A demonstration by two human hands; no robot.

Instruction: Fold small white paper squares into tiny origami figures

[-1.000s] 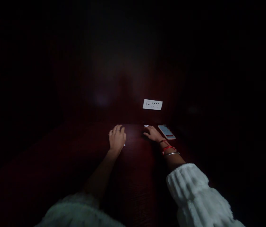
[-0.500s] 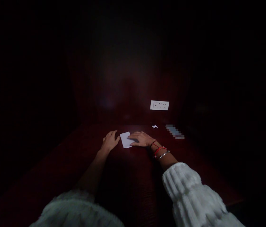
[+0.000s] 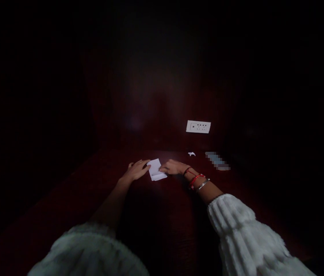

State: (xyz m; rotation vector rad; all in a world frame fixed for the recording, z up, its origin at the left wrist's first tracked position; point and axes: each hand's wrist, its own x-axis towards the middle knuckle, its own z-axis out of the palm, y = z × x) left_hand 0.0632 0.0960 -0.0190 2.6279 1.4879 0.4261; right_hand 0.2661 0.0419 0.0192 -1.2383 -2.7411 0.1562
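A small white folded paper lies on the dark red table between my two hands, and a crease or loose flap shows near its lower edge. At its left edge, my left hand rests with fingers stretched forward and the thumb touching the paper. From the right comes my right hand, its fingers curled and pressed together at the paper's right side. Their tips partly cover the sheet there.
Beyond my right hand lies a small torn white scrap. A blurred-out flat object sits at the right on the table. On the wall behind is a white power socket. Deep shadow surrounds everything.
My right hand has gone from flat fingers over the paper to curled fingertips at its right side. My left hand has moved right onto the paper's edge. The lower flap now shows.
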